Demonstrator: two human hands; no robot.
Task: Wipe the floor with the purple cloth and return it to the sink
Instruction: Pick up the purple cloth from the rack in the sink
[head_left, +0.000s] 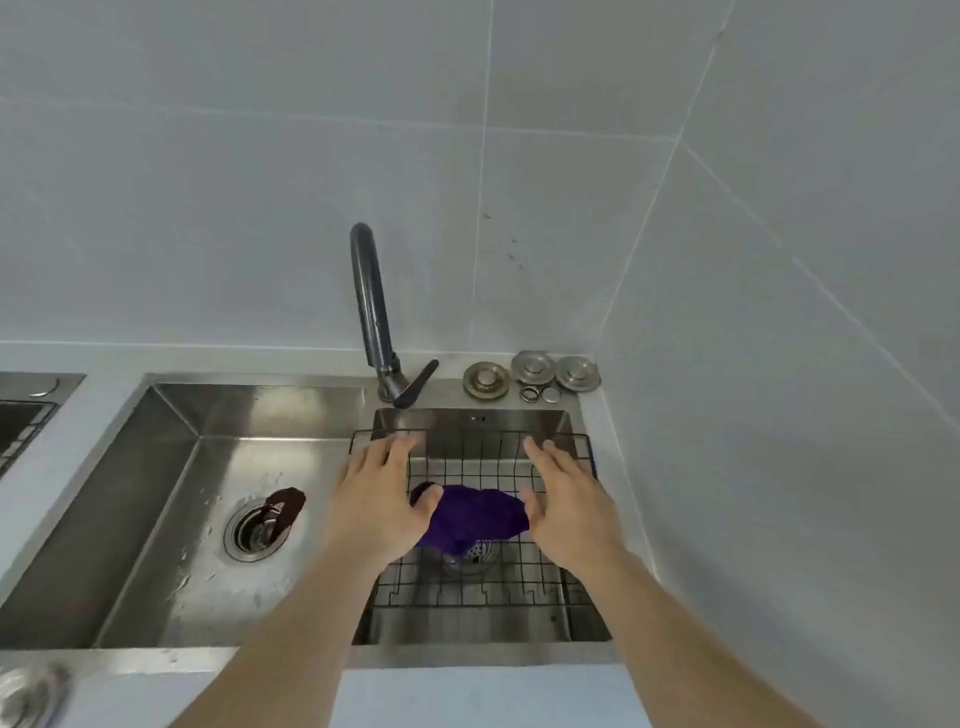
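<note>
A crumpled purple cloth (475, 517) lies on a black wire rack (488, 587) set in the right basin of a steel double sink (171, 415). My left hand (376, 499) hovers at the cloth's left edge with fingers spread, its thumb touching or just over the cloth. On the cloth's right side my right hand (566, 506) is also spread open, thumb close to the fabric. Neither hand grips the cloth. The rack's near part is partly hidden by my forearms.
A dark faucet (371, 306) with a lever rises behind the sink divider. Several metal drain plugs (532, 376) sit at the back right corner. The left basin holds a drain (254, 530) with a dark brown object (285, 506) on it. Tiled walls close in behind and right.
</note>
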